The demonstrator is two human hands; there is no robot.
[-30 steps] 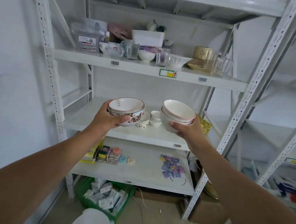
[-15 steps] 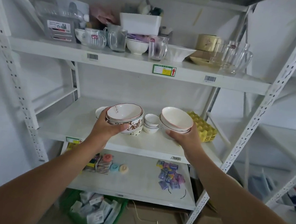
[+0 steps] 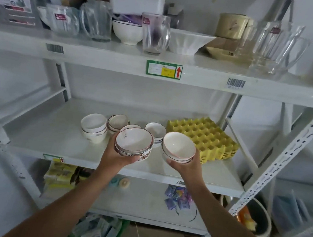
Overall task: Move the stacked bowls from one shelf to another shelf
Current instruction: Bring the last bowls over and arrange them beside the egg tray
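Head view: left hand [image 3: 114, 157] cups a patterned bowl stack [image 3: 134, 145] from below and the near side, thumb on the front wall, fingers curled under, mostly hidden. Right hand [image 3: 184, 166] grips a pink-rimmed bowl stack [image 3: 178, 148] the same way, thumb at the stack's 7 o'clock, fingers wrapped round its far side. Both stacks are held over the front half of the middle shelf [image 3: 54, 139]; I can't tell if they clear it. Stacks near each other, not touching. More bowl stacks [image 3: 93, 128] sit on the shelf at 10–12 o'clock of the left stack. Yellow egg tray [image 3: 203, 136] at 1 o'clock of the right stack. Upper shelf [image 3: 104, 56] carries glass mugs [image 3: 156, 34] and white bowls [image 3: 126, 32].
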